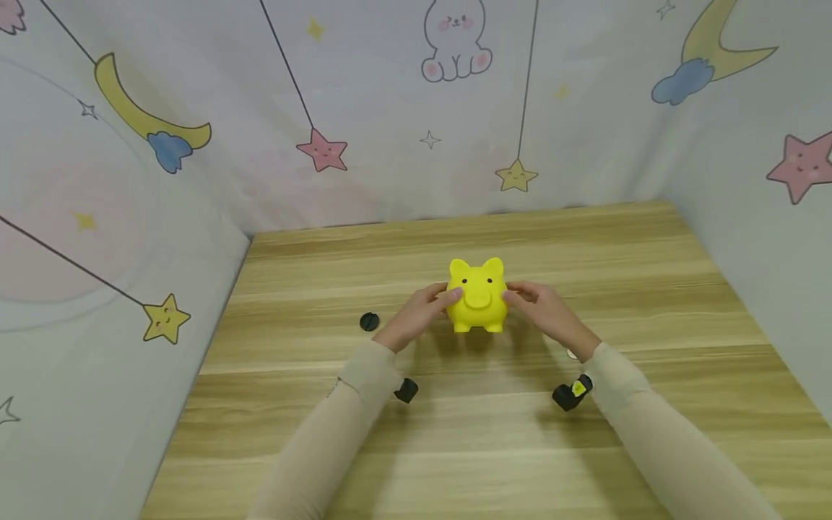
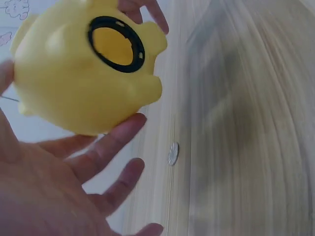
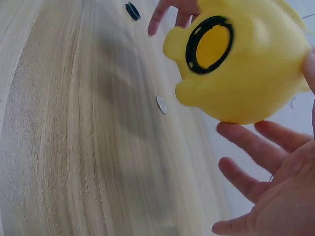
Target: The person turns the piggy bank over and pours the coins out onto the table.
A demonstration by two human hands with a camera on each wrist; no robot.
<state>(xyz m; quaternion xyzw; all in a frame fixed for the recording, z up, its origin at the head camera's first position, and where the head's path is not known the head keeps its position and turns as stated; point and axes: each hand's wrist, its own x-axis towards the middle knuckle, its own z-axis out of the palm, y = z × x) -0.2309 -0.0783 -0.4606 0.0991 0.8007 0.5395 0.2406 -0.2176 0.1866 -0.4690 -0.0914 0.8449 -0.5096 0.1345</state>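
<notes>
A yellow piggy bank (image 1: pixel 477 300) is held up over the table, its snout toward the head camera. My left hand (image 1: pixel 422 310) grips one side of it, thumb on the cheek beside the snout and fingers behind. On the opposite side my right hand (image 1: pixel 542 310) grips it the same way. In the left wrist view the underside of the piggy bank (image 2: pixel 69 73) shows a round hole rimmed by a black ring (image 2: pixel 139 51). The right wrist view shows the same ring (image 3: pixel 191 49) with the hole uncovered. Some lower fingers of both hands are spread off the surface.
A round black cap (image 1: pixel 369 321) lies on the wooden table (image 1: pixel 455 462), left of the left hand. A silver coin (image 1: pixel 572 354) shows partly under the right wrist; the wrist views also show a coin (image 2: pixel 173 154) on the wood. Printed cloth walls (image 1: pixel 390 108) enclose the table.
</notes>
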